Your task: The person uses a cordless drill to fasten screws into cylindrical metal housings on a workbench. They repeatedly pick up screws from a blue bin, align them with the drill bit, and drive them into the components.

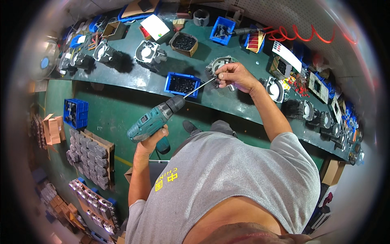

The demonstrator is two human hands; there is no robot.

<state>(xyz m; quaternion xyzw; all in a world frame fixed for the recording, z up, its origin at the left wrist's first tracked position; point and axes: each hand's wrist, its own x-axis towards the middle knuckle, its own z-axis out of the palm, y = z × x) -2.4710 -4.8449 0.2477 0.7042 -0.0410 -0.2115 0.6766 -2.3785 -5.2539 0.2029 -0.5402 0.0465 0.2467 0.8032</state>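
Workbench (243, 103), long and green-topped, ran across. A teal-and-black power drill (149, 119) filled the left hand (153, 140); a round grey metal housing (219, 61) sat on the bench by the right hand (237, 76), which apparently pinched the thin steel bit (199, 88).

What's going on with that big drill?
The person's left hand grips a green cordless drill, its long bit pointing toward a grey metal housing on the workbench. The right hand is pinched near the bit's tip; anything held there is too small to make out. A blue bin of dark pieces sits close by.
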